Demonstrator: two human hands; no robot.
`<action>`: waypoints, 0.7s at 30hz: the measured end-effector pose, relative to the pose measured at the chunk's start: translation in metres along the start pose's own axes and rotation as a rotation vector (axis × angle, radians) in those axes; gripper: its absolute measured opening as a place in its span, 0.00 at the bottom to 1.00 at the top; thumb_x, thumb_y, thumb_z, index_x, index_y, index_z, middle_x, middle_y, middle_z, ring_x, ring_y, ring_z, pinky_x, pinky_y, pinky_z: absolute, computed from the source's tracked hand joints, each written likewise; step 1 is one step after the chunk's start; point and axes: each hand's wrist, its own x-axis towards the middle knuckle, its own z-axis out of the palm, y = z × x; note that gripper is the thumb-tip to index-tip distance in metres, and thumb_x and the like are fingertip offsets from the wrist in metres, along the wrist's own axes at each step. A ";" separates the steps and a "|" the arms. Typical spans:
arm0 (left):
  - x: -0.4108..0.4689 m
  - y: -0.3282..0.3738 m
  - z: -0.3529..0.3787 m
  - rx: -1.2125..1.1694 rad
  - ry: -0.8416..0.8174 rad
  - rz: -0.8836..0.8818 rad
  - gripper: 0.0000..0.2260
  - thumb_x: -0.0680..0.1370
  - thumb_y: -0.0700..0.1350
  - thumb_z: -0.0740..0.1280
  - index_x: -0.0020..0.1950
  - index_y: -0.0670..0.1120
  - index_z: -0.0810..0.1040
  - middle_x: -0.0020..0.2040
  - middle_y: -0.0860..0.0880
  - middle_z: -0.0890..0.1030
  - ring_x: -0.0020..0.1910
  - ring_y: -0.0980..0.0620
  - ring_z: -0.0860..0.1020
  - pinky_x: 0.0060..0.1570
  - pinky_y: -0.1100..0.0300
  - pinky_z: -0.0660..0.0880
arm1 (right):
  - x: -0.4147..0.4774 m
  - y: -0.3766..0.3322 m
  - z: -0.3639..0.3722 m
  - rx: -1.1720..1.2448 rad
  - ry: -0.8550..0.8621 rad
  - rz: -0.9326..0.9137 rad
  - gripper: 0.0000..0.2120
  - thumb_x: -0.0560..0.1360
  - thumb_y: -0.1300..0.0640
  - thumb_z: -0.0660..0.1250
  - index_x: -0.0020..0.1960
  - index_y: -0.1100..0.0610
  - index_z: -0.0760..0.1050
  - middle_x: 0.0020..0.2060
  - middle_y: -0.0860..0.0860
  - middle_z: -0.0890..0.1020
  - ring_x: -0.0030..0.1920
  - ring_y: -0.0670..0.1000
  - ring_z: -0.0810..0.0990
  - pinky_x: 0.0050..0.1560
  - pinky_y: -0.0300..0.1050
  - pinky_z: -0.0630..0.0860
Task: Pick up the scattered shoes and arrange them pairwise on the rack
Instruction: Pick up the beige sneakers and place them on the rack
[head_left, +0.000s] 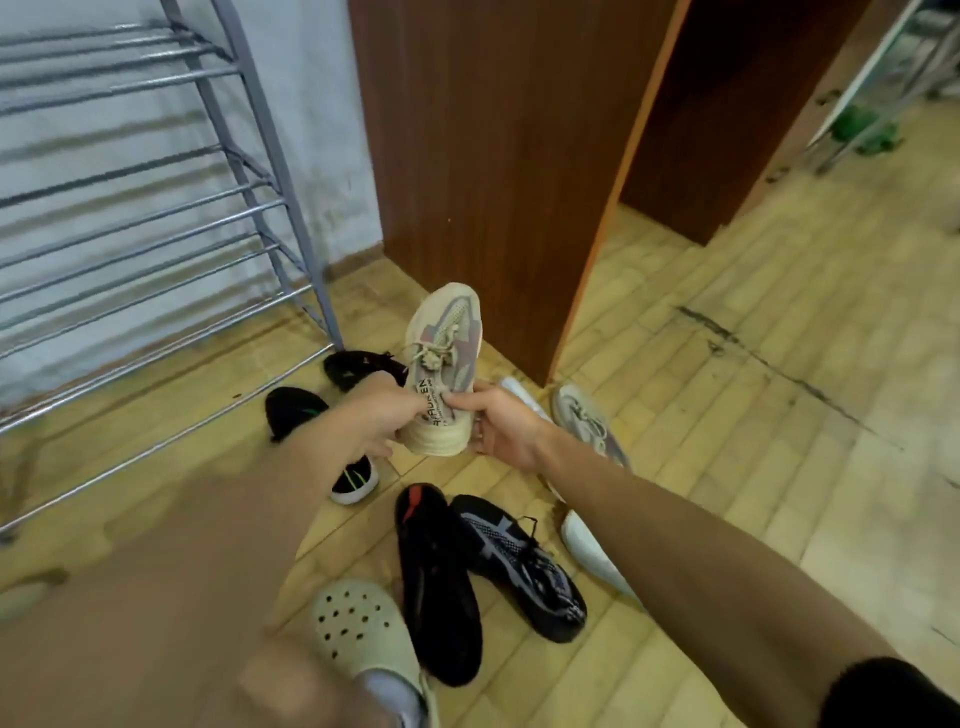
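I hold a beige sneaker (444, 358) with pink-grey panels above the floor, toe pointing away. My left hand (382, 415) grips its heel from the left and my right hand (501, 428) grips it from the right. Its matching sneaker (584, 421) lies on the floor just right of my right hand. The grey metal shoe rack (156, 218) stands at the left against the wall, its bars bare. Scattered on the floor below my hands are a black sneaker with a red mark (436, 587), a black-and-grey knit sneaker (524, 566), black shoes (293, 410) and white shoes (592, 551).
A brown wooden cabinet (493, 156) stands right behind the held sneaker, with a dark opening to its right. A pale green clog (363, 634) is on a foot at the bottom. Yellow tiled floor (779, 364) stretches to the right.
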 end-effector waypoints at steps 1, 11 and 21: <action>0.002 -0.001 0.013 -0.024 0.004 -0.002 0.18 0.76 0.45 0.67 0.64 0.40 0.72 0.59 0.41 0.78 0.49 0.45 0.78 0.47 0.52 0.80 | -0.002 0.003 -0.010 -0.003 -0.009 0.003 0.14 0.77 0.58 0.66 0.62 0.52 0.74 0.51 0.50 0.83 0.50 0.51 0.81 0.49 0.46 0.78; 0.033 -0.052 0.096 -0.326 -0.209 -0.191 0.16 0.71 0.35 0.73 0.58 0.41 0.78 0.50 0.45 0.82 0.49 0.47 0.80 0.48 0.54 0.78 | -0.002 0.071 -0.106 -0.135 0.038 0.162 0.24 0.74 0.39 0.64 0.60 0.55 0.75 0.57 0.56 0.79 0.59 0.57 0.77 0.63 0.52 0.73; 0.062 -0.079 0.133 -0.348 -0.145 -0.207 0.10 0.67 0.34 0.76 0.46 0.43 0.81 0.47 0.41 0.84 0.50 0.43 0.82 0.46 0.51 0.80 | 0.013 0.159 -0.205 -0.487 1.010 0.324 0.32 0.72 0.42 0.66 0.70 0.59 0.66 0.65 0.60 0.69 0.65 0.62 0.70 0.66 0.54 0.70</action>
